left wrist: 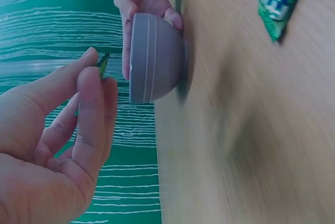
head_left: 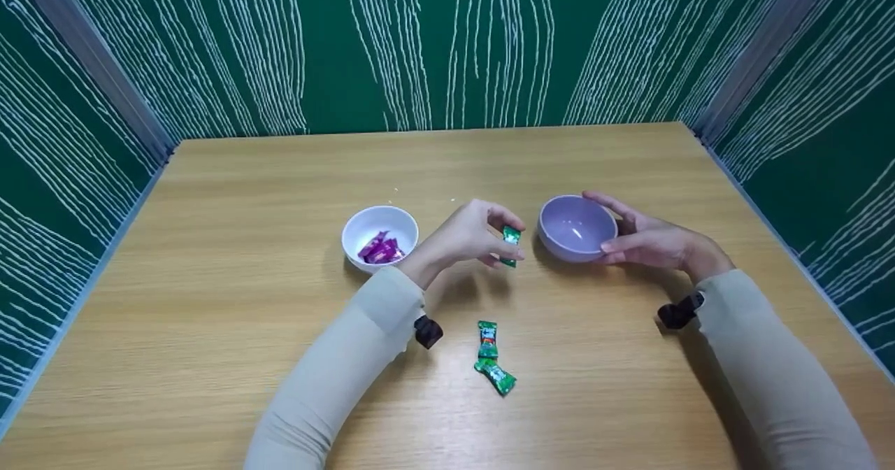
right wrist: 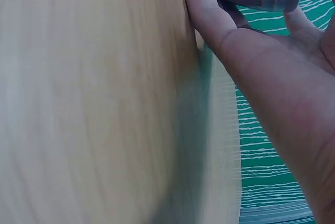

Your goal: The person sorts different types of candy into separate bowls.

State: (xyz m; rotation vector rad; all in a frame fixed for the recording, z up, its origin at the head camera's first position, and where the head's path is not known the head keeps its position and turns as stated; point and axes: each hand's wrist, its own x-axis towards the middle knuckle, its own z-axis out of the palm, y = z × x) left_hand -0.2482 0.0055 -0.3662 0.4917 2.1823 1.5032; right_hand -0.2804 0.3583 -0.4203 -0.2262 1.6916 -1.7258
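My left hand (head_left: 470,236) pinches a green-wrapped candy (head_left: 512,235) between thumb and fingertips, above the table and just left of the purple bowl (head_left: 575,222). In the left wrist view, only a sliver of that candy (left wrist: 103,66) shows past the fingertips. My right hand (head_left: 654,244) holds the purple bowl from its right side, thumb at the near side and fingers reaching round the far side. The bowl stands upright on the table. Two more green-wrapped candies, one upper (head_left: 488,340) and one lower (head_left: 496,377), lie end to end nearer me.
A white bowl (head_left: 354,243) with several magenta-wrapped candies (head_left: 381,249) in it stands left of my left hand, partly behind that wrist. Small white specks dot the wooden table (head_left: 210,281) behind it. Green walls with white lines (head_left: 335,50) enclose the back and sides.
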